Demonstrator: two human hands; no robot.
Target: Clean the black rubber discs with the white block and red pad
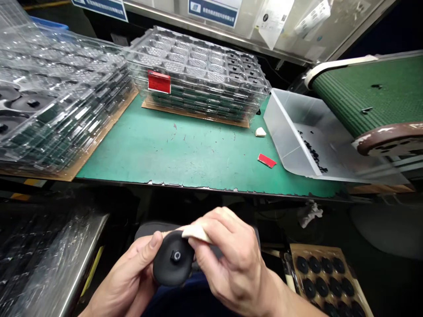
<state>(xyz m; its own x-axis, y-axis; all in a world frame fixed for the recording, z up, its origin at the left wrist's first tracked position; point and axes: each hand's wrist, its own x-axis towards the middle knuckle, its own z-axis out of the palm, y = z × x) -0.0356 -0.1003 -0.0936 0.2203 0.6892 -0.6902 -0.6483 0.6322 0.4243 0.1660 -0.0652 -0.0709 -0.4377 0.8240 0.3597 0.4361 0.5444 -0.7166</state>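
My left hand (132,268) is closed on a round black plastic part (172,268), its thumb at the rim. The part has a short stub with a pale ring at its middle, and that side faces me. Between the thumb and fingers of my right hand (231,255) is a small white pad (196,232), its material unclear. The pad touches the upper right edge of the black part. Both hands are in front of the table's near edge, above my lap.
Clear plastic trays (198,66) are stacked on the green table (172,149), with more trays (66,101) at left. A translucent bin (284,132) holds small black pieces beside a green conveyor (373,92). A white piece (260,132) and red tag (267,160) lie nearby. Lower right, a tray (317,253) holds black discs.
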